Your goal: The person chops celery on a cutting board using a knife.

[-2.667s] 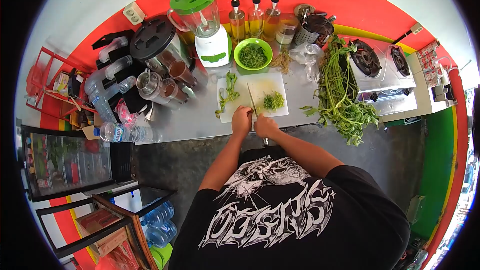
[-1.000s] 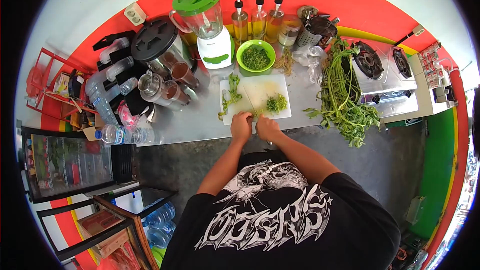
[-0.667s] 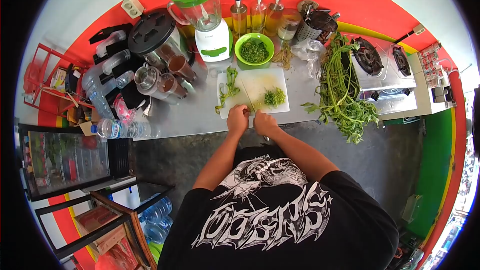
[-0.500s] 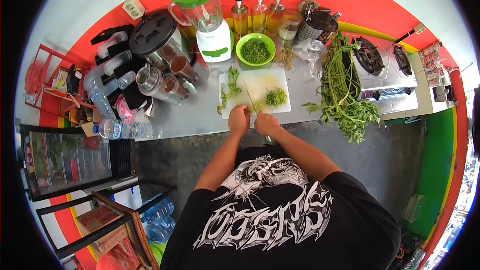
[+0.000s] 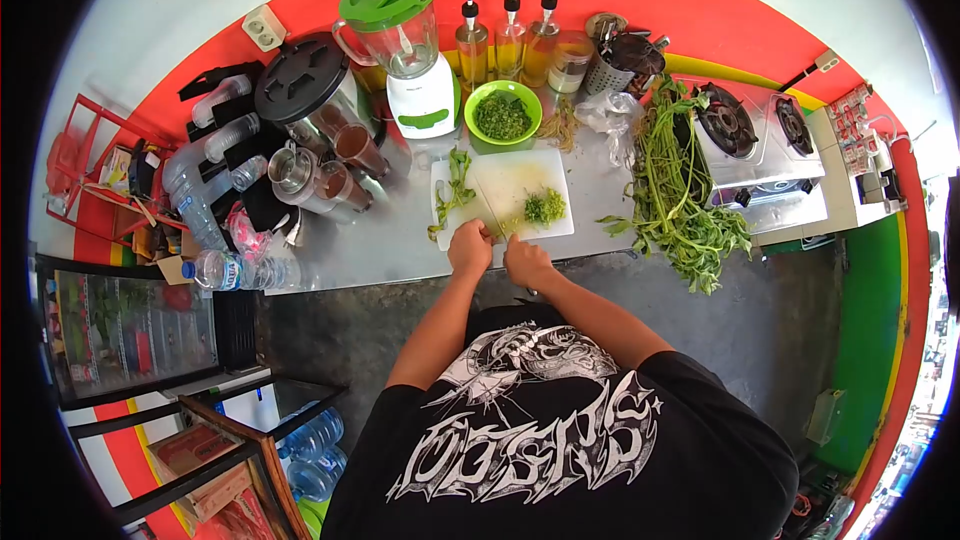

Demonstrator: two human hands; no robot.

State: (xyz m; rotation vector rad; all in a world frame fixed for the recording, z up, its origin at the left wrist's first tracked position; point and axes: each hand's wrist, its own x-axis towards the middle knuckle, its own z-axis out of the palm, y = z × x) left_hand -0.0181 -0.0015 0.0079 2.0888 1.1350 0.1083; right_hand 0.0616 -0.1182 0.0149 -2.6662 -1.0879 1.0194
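Observation:
My right hand [image 5: 527, 263] is wrapped around a knife, whose thin blade [image 5: 490, 204] points away across the white cutting board [image 5: 503, 172]. Close by, at the board's near edge, my left hand [image 5: 470, 247] is closed with the fingers bunched; what they pinch is hidden. A few green bits lie between the two hands by the blade. Chopped greens [image 5: 544, 206] form a small pile on the board's right half. On its left side rest leafy green stalks [image 5: 457, 183]. A lime-green bowl [image 5: 529, 129] beyond the board holds finely chopped greens [image 5: 502, 116].
Long leafy greens [image 5: 672, 180] hang over the counter's edge beside a gas stove [image 5: 752, 170]. A blender [image 5: 421, 100], pump bottles [image 5: 509, 45] and a clear plastic bag [image 5: 610, 115] stand behind. Metal cups [image 5: 292, 169] and a water bottle [image 5: 225, 270] are at left.
The view has shifted slightly, so the counter sits a little lower in the picture. Both hands remain at the board's near edge, the knife still in my right hand.

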